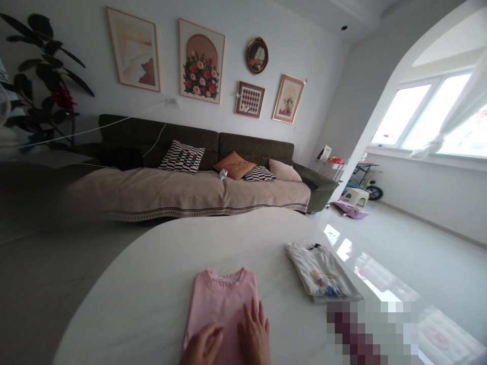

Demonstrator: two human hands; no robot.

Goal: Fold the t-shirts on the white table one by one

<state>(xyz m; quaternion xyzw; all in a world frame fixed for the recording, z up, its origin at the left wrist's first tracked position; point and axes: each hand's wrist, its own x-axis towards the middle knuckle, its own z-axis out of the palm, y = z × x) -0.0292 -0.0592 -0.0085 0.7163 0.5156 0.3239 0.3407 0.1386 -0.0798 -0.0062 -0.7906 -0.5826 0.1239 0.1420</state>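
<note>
A folded pink T-shirt (224,299) lies on the white oval table (160,274) right in front of me, collar pointing away. My left hand (201,347) rests flat on its lower part, fingers together. Beside it, my right hand (255,334) presses flat on the shirt's right side, fingers spread slightly. Neither hand grips anything. To the right lies a folded white T-shirt (321,271) with a colourful print, apart from both hands.
Beyond the table stands a dark green sofa (190,177) with a beige cover and several cushions. A tall plant (41,76) is at the far left. To the right, glossy white floor (411,253) leads to windows, a stool and clutter.
</note>
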